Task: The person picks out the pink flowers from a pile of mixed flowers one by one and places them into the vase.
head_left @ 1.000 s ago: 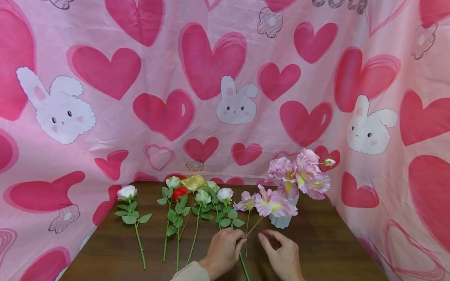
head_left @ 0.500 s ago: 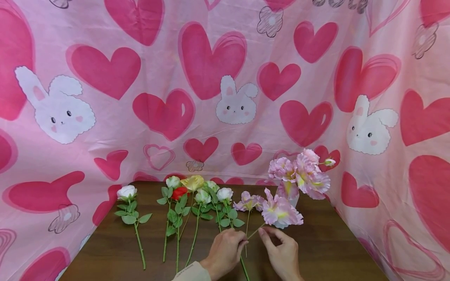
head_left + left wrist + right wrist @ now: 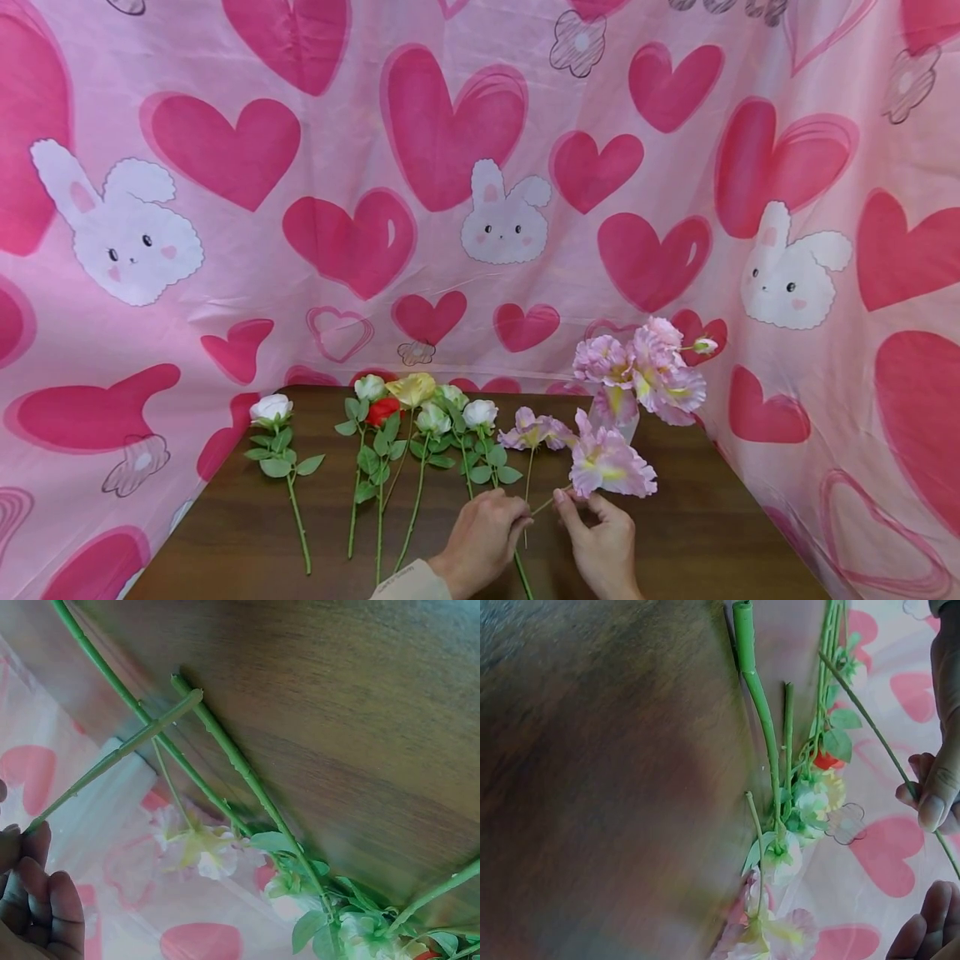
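Observation:
In the head view, my left hand (image 3: 480, 533) pinches the thin stem of a pink-and-yellow ruffled artificial flower (image 3: 611, 462) above the table. My right hand (image 3: 606, 537) has thumb and forefinger on the same stem, just under the bloom, which leans right. Below the left fingers (image 3: 41, 847), the stem's free lower end (image 3: 150, 731) juts out in the left wrist view. A second, smaller pink flower (image 3: 531, 431) lies just behind the left hand. The white rose (image 3: 480, 414) has its stem running beneath that hand.
A white vase (image 3: 615, 421) with several pink blooms (image 3: 660, 375) stands at the back right, partly hidden by the held flower. White roses, a red rose (image 3: 383, 412) and a yellow flower (image 3: 412, 388) lie mid-table. Another white rose (image 3: 272, 409) lies at the left. A heart-patterned cloth (image 3: 337, 242) surrounds the table.
The held flower has tilted right and down, its bloom now in front of the vase. My right fingers have closed in on its stem; the left hand has barely shifted.

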The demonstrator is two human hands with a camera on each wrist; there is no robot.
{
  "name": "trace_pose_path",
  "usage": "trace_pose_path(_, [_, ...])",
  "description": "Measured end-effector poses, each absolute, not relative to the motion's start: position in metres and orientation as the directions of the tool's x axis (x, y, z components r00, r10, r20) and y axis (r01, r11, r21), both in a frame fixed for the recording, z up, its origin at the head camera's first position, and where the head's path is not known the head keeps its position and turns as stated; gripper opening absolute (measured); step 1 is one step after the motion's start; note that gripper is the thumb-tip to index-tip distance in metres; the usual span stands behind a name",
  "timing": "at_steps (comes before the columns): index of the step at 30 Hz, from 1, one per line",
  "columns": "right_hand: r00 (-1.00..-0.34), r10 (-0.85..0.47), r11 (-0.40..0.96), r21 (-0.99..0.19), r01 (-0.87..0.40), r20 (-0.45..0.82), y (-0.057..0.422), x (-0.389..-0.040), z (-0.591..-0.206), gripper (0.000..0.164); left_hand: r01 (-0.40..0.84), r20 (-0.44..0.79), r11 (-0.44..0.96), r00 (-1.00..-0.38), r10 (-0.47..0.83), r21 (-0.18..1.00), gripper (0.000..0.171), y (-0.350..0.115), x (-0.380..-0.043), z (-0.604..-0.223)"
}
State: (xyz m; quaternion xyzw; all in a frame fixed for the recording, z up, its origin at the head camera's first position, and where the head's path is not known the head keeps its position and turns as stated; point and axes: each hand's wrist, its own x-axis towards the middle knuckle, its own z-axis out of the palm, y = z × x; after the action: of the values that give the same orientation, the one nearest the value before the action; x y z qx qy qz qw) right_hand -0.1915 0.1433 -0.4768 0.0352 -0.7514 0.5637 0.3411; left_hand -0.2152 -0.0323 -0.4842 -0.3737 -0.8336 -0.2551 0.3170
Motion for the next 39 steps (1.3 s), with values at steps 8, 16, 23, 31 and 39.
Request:
trace_pose_path(8, [-0.750,0.358,0.289,-0.829,-0.478,0.557,0.143,-0.189,-0.476,0.015,0.781,0.729,0.598,-0.513,0.452,0.179,0.009,-0.033,-0.216,-0.487])
trace_pose_path(16, [-0.660,0.359,0.346,-0.751,-0.562,0.660,0.157,-0.196,-0.474,0.018,0.737,0.713,0.614,-0.590,0.379,0.283,0.016,-0.042,-0.217,-0.491])
trace_pose_path(23, [-0.601,0.348,0.400,-0.693,-0.599,0.720,0.176,-0.192,-0.459,0.015,0.690,0.687,0.636,-0.648,0.329,0.346,0.017,-0.056,-0.217,-0.491])
trace_pose_path(31, [-0.581,0.351,0.392,-0.679,-0.620,0.734,0.200,-0.190,-0.442,0.009,0.636,0.646,0.672,-0.702,0.298,0.380,0.017,-0.068,-0.222,-0.492])
trace_pose_path(39, [-0.520,0.370,0.477,-0.638,-0.604,0.770,0.218,-0.187,-0.416,0.008,0.585,0.635,0.703,-0.733,0.245,0.404,0.018,-0.077,-0.224,-0.492])
